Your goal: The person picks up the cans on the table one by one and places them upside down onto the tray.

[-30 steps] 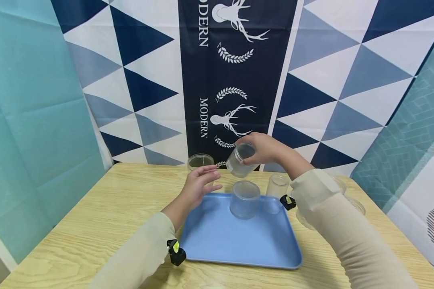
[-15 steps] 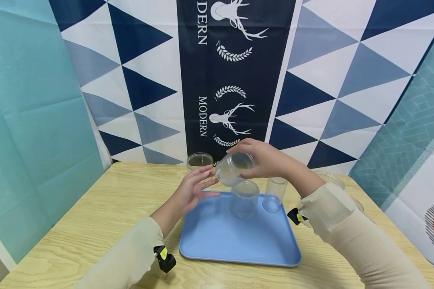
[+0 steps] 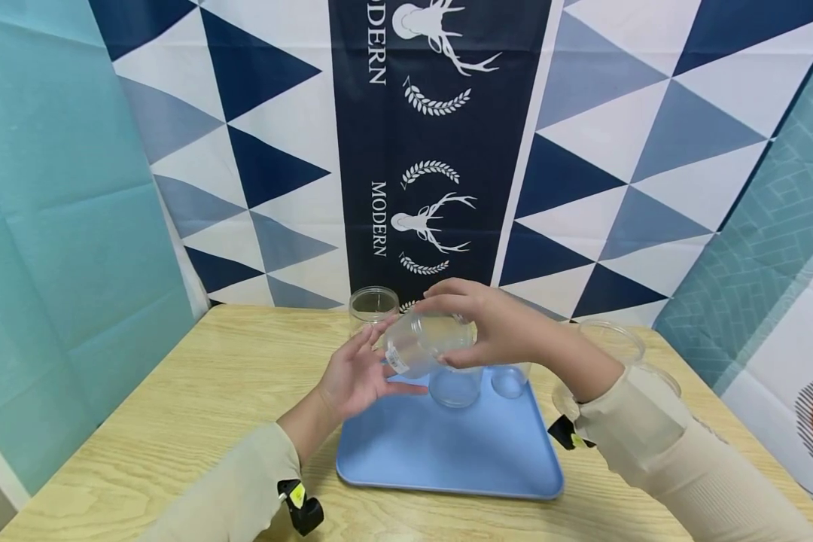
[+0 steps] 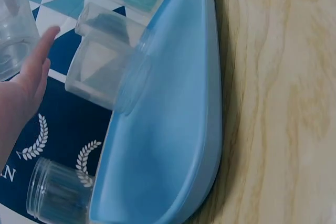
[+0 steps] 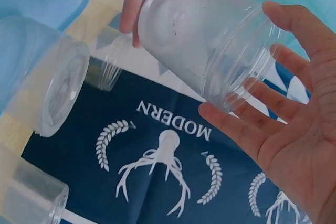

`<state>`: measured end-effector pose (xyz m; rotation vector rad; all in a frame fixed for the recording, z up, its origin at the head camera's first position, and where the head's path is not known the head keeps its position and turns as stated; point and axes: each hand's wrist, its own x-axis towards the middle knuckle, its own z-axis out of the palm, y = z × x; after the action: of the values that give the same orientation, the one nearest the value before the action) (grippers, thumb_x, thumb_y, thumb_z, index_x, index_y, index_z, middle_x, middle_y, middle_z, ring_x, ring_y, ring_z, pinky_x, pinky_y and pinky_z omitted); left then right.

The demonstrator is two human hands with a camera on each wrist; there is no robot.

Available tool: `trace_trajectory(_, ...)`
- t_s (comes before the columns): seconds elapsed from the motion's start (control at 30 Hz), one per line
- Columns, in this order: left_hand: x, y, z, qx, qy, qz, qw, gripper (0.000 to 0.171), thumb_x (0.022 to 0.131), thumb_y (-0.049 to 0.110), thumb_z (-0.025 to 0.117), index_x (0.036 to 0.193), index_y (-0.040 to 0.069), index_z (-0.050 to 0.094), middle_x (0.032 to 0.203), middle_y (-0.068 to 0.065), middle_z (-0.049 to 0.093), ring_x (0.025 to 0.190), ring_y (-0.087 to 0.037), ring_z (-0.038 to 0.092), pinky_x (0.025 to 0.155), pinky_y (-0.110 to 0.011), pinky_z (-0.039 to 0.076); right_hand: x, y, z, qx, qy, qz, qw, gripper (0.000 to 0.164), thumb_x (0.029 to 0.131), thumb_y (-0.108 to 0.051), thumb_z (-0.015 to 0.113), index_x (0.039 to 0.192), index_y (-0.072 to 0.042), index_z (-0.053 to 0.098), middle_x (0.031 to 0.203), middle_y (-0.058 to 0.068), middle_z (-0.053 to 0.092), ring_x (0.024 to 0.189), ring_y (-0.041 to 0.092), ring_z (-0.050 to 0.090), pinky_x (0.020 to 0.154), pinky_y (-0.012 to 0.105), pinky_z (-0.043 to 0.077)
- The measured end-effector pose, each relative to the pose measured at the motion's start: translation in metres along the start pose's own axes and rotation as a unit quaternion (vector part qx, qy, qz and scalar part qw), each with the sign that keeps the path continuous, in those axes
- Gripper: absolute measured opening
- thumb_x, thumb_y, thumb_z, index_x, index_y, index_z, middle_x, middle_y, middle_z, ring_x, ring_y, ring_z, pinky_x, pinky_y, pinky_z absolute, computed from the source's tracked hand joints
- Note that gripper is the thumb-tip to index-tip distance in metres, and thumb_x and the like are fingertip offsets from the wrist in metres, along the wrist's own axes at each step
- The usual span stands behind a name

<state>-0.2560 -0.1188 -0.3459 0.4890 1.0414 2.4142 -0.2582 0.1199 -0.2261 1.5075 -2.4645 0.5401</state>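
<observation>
Over the back of the blue tray (image 3: 447, 459), my right hand (image 3: 497, 324) grips a clear plastic jar (image 3: 406, 348) by its threaded mouth end, thumb on one side and fingers on the other. The jar is tilted nearly on its side, its base with a small white label pointing left. My left hand (image 3: 352, 380) is palm up at that base, its fingers extended and partly hidden behind the jar. Below the held jar, a wide clear jar (image 4: 97, 72) stands upside down on the tray. A narrower clear jar (image 3: 510, 382) stands beside it to the right.
Behind the tray's left corner stands an open clear jar (image 3: 374, 302). More clear round containers (image 3: 613, 342) are on the table at the right, partly hidden by my right arm. A patterned cloth (image 3: 440, 150) hangs behind the wooden table (image 3: 196, 391).
My right hand has brought the jar down and to the left, tipping it further onto its side. My left hand has moved slightly down and turned its palm up at the jar's base.
</observation>
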Motion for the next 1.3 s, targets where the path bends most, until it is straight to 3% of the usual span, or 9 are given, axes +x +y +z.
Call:
trace_trajectory(0.17,-0.003,-0.004,0.004,0.005,-0.03,0.004,0.9995,0.052,0.1,0.032,0.036,0.151,0.024,0.028,0.147,-0.008,0.037,0.129,-0.03,0.045,0.094,-0.064,0.043,-0.004,-0.004,0.004,0.011,0.021,-0.043,0.999,0.064,0.073,-0.021,0.086,0.132,-0.018,0.06,0.133,0.004,0.053,0.11,0.019,0.054,0.074,0.033,0.057)
trace_trajectory(0.33,-0.006,-0.007,0.004,0.008,-0.013,0.017,0.9997,0.054,0.096,0.023,0.051,0.147,0.021,0.035,0.137,-0.009,0.047,0.117,-0.028,0.057,0.088,-0.056,0.051,-0.006,-0.008,0.006,0.022,0.04,-0.066,0.997,0.064,0.073,-0.022,0.086,0.131,-0.017,0.06,0.133,0.005,0.052,0.111,0.019,0.053,0.073,0.033,0.057)
trace_trajectory(0.57,-0.007,-0.008,0.003,0.014,0.006,0.027,0.9995,0.057,0.093,0.02,0.054,0.147,0.017,0.036,0.134,-0.01,0.05,0.114,-0.03,0.06,0.084,-0.055,0.053,-0.011,-0.014,0.006,0.009,0.048,-0.068,0.997,0.07,0.074,-0.025,0.086,0.136,-0.015,0.056,0.142,0.013,0.046,0.124,0.029,0.05,0.086,0.043,0.055)
trace_trajectory(0.8,-0.009,-0.007,0.002,0.026,0.013,0.032,0.9991,0.049,0.094,0.022,0.051,0.142,0.019,0.043,0.133,-0.011,0.052,0.116,-0.032,0.058,0.082,-0.055,0.054,-0.023,-0.016,0.005,0.034,0.073,-0.035,0.996,0.075,0.074,-0.025,0.086,0.139,-0.011,0.051,0.146,0.01,0.043,0.125,0.027,0.05,0.083,0.04,0.057)
trace_trajectory(1.03,-0.013,-0.005,0.001,0.022,0.031,0.036,0.9986,0.05,0.091,0.023,0.053,0.14,0.02,0.045,0.132,-0.013,0.056,0.121,-0.035,0.054,0.078,-0.054,0.055,-0.036,-0.014,0.011,0.047,0.133,-0.009,0.99,0.068,0.076,-0.013,0.084,0.136,-0.004,0.052,0.138,0.01,0.051,0.121,0.026,0.054,0.081,0.035,0.057)
trace_trajectory(1.17,-0.014,-0.003,0.002,0.035,0.044,0.041,0.9976,0.047,0.09,0.023,0.052,0.137,0.021,0.048,0.132,-0.012,0.055,0.121,-0.036,0.053,0.075,-0.053,0.056,-0.044,-0.013,0.017,0.059,0.168,0.025,0.984,0.059,0.078,-0.005,0.081,0.131,-0.003,0.055,0.127,0.01,0.058,0.11,0.028,0.06,0.078,0.033,0.058)
trace_trajectory(1.3,-0.014,0.0,0.003,0.073,0.057,0.054,0.9942,0.044,0.09,0.019,0.05,0.133,0.02,0.052,0.129,-0.008,0.054,0.115,-0.032,0.057,0.072,-0.052,0.057,-0.054,-0.011,0.022,0.062,0.176,0.077,0.979,0.055,0.078,-0.003,0.08,0.127,-0.005,0.057,0.122,0.009,0.06,0.105,0.028,0.062,0.076,0.033,0.058)
